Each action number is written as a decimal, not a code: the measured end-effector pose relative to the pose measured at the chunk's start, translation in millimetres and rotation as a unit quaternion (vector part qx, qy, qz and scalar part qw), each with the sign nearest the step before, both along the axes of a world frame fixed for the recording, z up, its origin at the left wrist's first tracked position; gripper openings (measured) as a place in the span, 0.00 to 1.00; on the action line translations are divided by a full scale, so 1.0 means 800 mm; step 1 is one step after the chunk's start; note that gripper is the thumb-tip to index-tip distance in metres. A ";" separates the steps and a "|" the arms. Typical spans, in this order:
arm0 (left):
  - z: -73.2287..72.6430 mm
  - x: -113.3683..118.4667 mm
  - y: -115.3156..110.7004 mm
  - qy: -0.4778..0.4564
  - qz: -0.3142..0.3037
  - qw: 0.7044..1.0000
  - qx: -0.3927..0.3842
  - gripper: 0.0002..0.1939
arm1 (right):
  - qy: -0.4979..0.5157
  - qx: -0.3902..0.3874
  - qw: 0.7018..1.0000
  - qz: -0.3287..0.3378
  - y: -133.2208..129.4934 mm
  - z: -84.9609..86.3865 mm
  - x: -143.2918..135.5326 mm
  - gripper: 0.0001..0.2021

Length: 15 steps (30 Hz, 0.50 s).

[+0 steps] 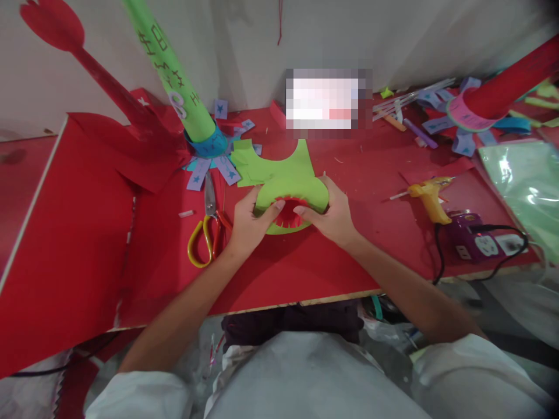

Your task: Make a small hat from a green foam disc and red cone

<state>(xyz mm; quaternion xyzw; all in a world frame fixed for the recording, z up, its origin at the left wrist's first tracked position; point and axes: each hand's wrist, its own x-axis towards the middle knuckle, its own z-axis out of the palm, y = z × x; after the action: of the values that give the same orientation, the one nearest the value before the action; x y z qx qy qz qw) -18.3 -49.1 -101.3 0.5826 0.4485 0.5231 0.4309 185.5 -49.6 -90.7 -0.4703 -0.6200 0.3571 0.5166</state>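
A curved light-green paper piece (290, 187) is held over the red table. My left hand (253, 218) is closed on its left side, thumb at the edge of the opening. My right hand (334, 212) grips the right side, its thumb also at the opening. Inside that opening sits a red paper ring (289, 214) with a fringe of small cut tabs. Behind the held piece lies a flat green paper offcut (283, 166) with a rounded cut-out. Scissors (210, 201) with yellow and red handles lie left of my left hand.
A green paper tube (174, 81) with a blue base stands at the back left, near red paper sheets (82, 233). On the right are a yellow glue gun (432, 198), a purple power socket (469, 235) and a red tube (515, 81). A blurred-out screen (323, 102) is behind.
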 end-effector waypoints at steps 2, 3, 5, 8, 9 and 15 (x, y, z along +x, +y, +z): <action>0.007 0.001 -0.002 0.015 0.000 1.000 0.012 0.23 | -0.008 0.007 1.000 -0.004 -0.002 0.002 0.000 0.27; 0.010 0.002 -0.003 0.025 0.000 0.999 0.022 0.22 | -0.010 0.009 1.000 -0.005 -0.002 0.002 0.000 0.26; 0.016 0.003 -0.004 0.043 -0.004 0.998 0.040 0.21 | -0.016 0.011 1.000 -0.007 -0.003 0.002 0.000 0.22; 0.021 0.003 -0.005 0.057 -0.009 0.997 0.050 0.21 | -0.026 0.014 1.000 -0.004 -0.002 0.001 0.002 0.20; 0.021 0.003 -0.005 0.060 -0.009 0.997 0.050 0.21 | -0.025 0.015 1.000 -0.002 -0.002 0.000 0.002 0.20; 0.012 0.006 -0.002 0.050 0.007 0.997 0.063 0.25 | 0.007 0.009 1.000 0.004 -0.002 0.001 0.000 0.20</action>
<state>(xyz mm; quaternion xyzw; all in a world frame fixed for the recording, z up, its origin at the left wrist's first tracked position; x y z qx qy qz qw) -13.8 -50.7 -92.0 0.6310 0.4396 0.5238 0.3662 185.4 -51.1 -89.6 -0.4606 -0.6214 0.3571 0.5236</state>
